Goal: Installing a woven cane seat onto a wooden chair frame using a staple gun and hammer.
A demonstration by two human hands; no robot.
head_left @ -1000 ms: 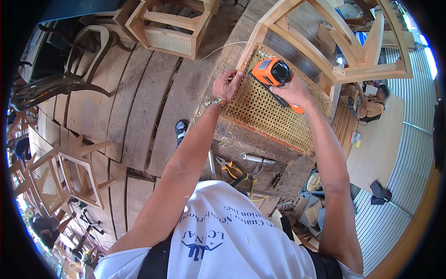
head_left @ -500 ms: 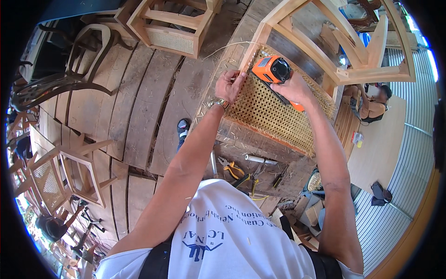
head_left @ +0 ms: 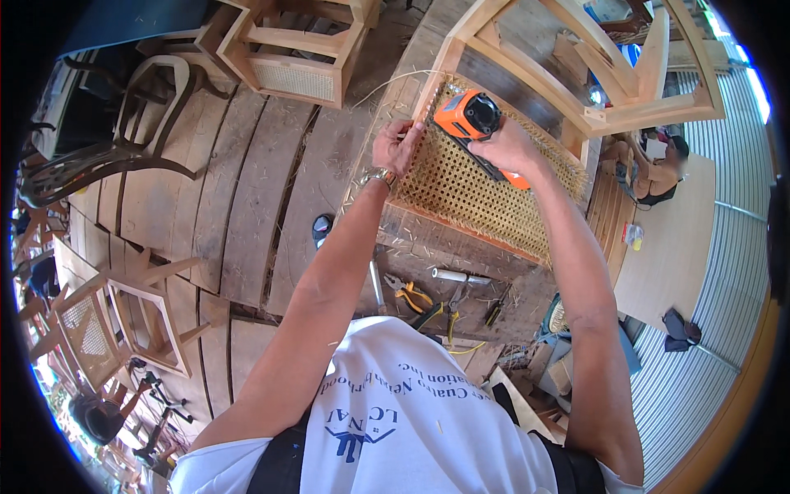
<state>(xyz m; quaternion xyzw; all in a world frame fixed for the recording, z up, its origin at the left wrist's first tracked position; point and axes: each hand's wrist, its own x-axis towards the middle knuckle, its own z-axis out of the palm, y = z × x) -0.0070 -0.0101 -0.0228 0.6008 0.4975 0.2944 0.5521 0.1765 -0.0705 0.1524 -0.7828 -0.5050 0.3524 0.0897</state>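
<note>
My right hand (head_left: 508,148) is wrapped round the handle of an orange and black power stapler or nailer (head_left: 467,115). The tool's nose points at the left rail of a pale wooden chair frame (head_left: 448,56), which lies on its side. Woven cane webbing (head_left: 481,206) with frayed edges covers the seat part of this frame. My left hand (head_left: 395,150) grips the same rail at its outer edge, just left of the tool, fingertips over the wood. Whether the nose touches the rail is hidden. A loose cane strand (head_left: 387,82) curves off the far corner.
Near me on the bench lie pliers (head_left: 409,295), a white tube (head_left: 459,277) and a screwdriver (head_left: 497,306). Unfinished chairs (head_left: 288,58) stand on the plank floor (head_left: 189,198), with a dark carved chair (head_left: 136,123) at left. A person (head_left: 654,169) sits at the right.
The whole view has shifted slightly, with the bench scene moving left and up. The tool and both hands keep nearly the same places on the chair frame.
</note>
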